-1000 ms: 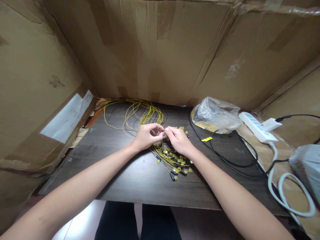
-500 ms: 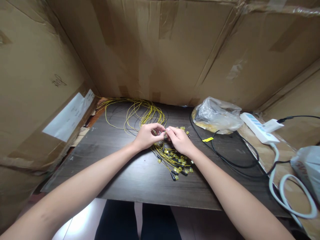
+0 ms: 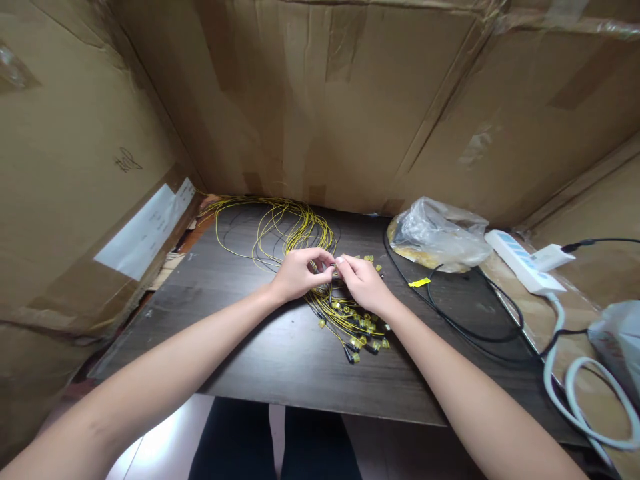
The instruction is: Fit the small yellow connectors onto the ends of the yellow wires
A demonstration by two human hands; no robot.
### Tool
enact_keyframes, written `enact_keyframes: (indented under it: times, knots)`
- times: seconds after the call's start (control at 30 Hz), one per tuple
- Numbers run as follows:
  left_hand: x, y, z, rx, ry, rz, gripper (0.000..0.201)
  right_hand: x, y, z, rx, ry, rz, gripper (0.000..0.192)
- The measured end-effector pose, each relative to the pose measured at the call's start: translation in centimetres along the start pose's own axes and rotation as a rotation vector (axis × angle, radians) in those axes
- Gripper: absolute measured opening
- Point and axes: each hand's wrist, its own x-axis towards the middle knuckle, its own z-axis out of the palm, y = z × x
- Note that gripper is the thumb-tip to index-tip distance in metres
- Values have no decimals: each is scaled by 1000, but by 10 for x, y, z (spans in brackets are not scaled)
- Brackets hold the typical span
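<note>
1. Head view: left hand (image 3: 299, 275) and right hand (image 3: 364, 284) meet fingertip to fingertip, pinching a small connector (image 3: 334, 268), barely visible, on the yellow wire bundle (image 3: 300, 230) at table (image 3: 260, 347) centre.
2. Step, judged: fitting a yellow cap; loose caps (image 3: 367, 259) lie at 2 o'clock.
3. Next needs steady alignment.

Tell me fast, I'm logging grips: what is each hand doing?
Left hand: pinched shut on a yellow wire.
Right hand: pinched shut on the same wire.

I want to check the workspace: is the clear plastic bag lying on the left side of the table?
No, the plastic bag lies right of both hands, beside the power strip.
</note>
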Motion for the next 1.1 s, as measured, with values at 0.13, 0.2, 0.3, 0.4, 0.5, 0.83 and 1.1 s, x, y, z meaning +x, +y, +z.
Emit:
enact_keyframes:
  times: [0.13,0.2,0.3,0.4,0.5,0.83,1.1]
  knots:
    - [1,-2,-1,-33,8,-50,12,-1,-4,-4,-33,23,-8,35]
    - [1,-2,-1,-44,11,-75,13,-1,-6,-6,-23,38,-16,26]
    - [1,-1,-1,-46,7,-69,14,-2,-6,-6,1,27,-13,22]
    - [0,1,-2,-20,0,-17,14,-1,-2,-3,45,-5,14,34]
    - [0,2,-2,9,-5,11,13,0,0,0,84,-20,39,40]
    - [1,1,-3,-6,13,-62,14,0,-4,-7,-60,33,-76,19]
    - [1,3,-3,24,0,-18,12,-1,-3,-4,-50,-11,-16,37]
